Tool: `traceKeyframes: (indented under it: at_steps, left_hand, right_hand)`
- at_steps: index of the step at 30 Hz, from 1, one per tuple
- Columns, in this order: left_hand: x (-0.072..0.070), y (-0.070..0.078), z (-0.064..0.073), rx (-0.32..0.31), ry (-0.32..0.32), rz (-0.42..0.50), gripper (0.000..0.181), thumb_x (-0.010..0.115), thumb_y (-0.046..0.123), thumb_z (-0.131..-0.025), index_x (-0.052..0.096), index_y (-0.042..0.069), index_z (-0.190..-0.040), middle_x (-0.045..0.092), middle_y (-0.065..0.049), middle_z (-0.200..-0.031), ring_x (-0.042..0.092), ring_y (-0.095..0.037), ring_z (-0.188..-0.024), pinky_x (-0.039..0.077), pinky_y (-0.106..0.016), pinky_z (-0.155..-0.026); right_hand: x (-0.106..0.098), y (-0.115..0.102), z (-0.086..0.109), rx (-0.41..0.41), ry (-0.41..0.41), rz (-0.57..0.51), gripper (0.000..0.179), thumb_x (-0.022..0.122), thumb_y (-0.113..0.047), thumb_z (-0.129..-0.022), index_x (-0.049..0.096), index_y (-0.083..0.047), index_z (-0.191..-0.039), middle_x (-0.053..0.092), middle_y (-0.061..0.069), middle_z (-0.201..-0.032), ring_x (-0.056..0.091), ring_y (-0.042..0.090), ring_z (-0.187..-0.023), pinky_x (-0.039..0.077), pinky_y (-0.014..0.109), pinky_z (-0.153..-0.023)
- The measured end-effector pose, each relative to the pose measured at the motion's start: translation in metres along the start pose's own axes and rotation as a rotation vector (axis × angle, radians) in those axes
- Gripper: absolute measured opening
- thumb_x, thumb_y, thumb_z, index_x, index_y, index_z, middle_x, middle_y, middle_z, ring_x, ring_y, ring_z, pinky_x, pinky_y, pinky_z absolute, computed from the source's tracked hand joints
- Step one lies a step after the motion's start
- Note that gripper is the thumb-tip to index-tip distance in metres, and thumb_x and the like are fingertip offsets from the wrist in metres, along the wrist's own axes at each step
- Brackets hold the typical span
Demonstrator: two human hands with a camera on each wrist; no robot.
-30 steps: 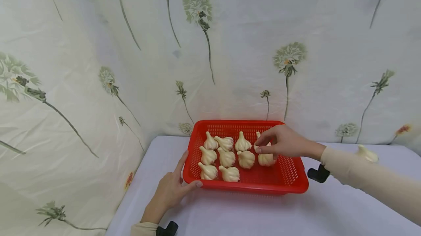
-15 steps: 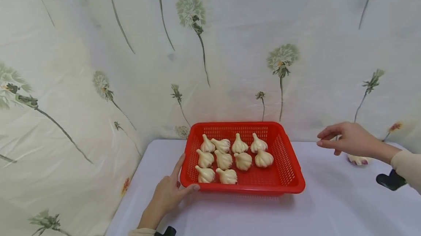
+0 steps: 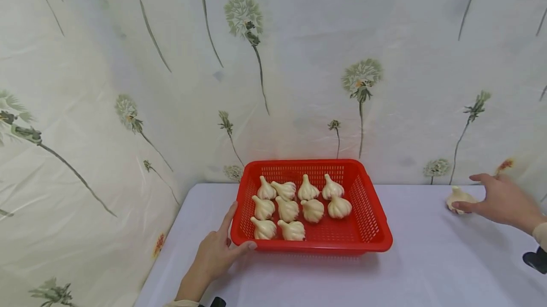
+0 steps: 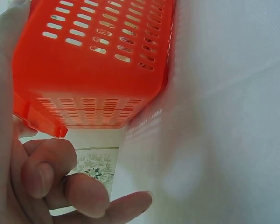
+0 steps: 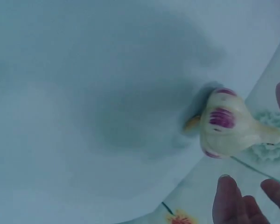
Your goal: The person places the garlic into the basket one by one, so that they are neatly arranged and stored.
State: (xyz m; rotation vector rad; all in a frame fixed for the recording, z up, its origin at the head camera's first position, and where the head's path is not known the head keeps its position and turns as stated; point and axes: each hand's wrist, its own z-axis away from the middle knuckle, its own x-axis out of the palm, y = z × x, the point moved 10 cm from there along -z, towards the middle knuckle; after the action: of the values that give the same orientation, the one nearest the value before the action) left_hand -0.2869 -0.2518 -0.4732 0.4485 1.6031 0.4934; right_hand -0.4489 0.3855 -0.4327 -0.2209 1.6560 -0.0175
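Note:
At the front left corner of the red plastic basket (image 3: 376,238) rests my left hand (image 3: 212,254), its straight index finger along the left rim and the thumb at the front rim. In the left wrist view its other fingers (image 4: 86,193) hang loosely curled below the basket wall (image 4: 84,74). Garlic bulbs (image 3: 313,210) lie in loose rows inside the basket. Far right, my right hand (image 3: 508,202) spreads thumb and fingers around a single garlic bulb (image 3: 460,198) on the table. The right wrist view has this bulb (image 5: 224,122), purple-streaked, between the parted fingertips (image 5: 226,198).
A white cloth covers the table (image 3: 427,259). Behind and to the left hangs a pale curtain (image 3: 299,83) printed with dandelions, close along the table's back edge. The basket stands near that back edge.
My right hand has left the bulbs in the basket and moved right to the lone bulb on the table. The left hand has stayed at the basket corner. The head view has shifted slightly.

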Motion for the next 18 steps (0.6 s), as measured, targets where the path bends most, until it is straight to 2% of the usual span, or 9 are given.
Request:
traceKeyframes:
  at_steps: [3,5,12,18]
  left_hand:
    - [0.000,0.000,0.000,-0.003,0.001,0.001,0.099,0.066,0.074,-0.075,0.013,0.048,-0.155,0.043,0.002,-0.056,0.036,-0.012,-0.054,0.028,-0.026,-0.047]
    - [0.000,-0.001,0.000,-0.010,0.001,-0.001,0.100,0.065,0.074,-0.075,0.012,0.048,-0.155,0.043,0.002,-0.057,0.036,-0.012,-0.055,0.028,-0.026,-0.047]
    - [0.000,0.001,0.000,-0.010,-0.002,-0.005,0.100,0.065,0.075,-0.075,0.011,0.049,-0.155,0.044,0.001,-0.057,0.037,-0.013,-0.054,0.029,-0.026,-0.047]
    - [0.000,0.001,0.000,-0.017,-0.005,0.000,0.100,0.066,0.073,-0.075,0.013,0.048,-0.155,0.043,0.001,-0.057,0.035,-0.013,-0.053,0.028,-0.026,-0.046]
  right_hand:
    - [0.011,0.015,0.004,0.042,-0.023,0.017,0.119,0.077,-0.076,-0.060,0.048,0.023,-0.119,0.056,0.043,-0.104,0.048,0.058,-0.093,0.045,0.066,-0.071]
    - [0.019,0.022,0.005,0.041,-0.039,0.012,0.120,0.073,-0.080,-0.061,0.047,0.022,-0.120,0.057,0.043,-0.104,0.048,0.058,-0.093,0.044,0.066,-0.072]
    - [0.042,0.039,0.007,0.051,-0.094,-0.054,0.109,0.068,-0.074,-0.073,0.042,0.017,-0.126,0.054,0.044,-0.102,0.052,0.053,-0.087,0.048,0.055,-0.062]
    - [0.051,0.039,0.007,0.037,-0.086,-0.065,0.098,0.069,-0.069,-0.077,0.046,0.013,-0.126,0.056,0.040,-0.101,0.056,0.050,-0.085,0.048,0.053,-0.060]
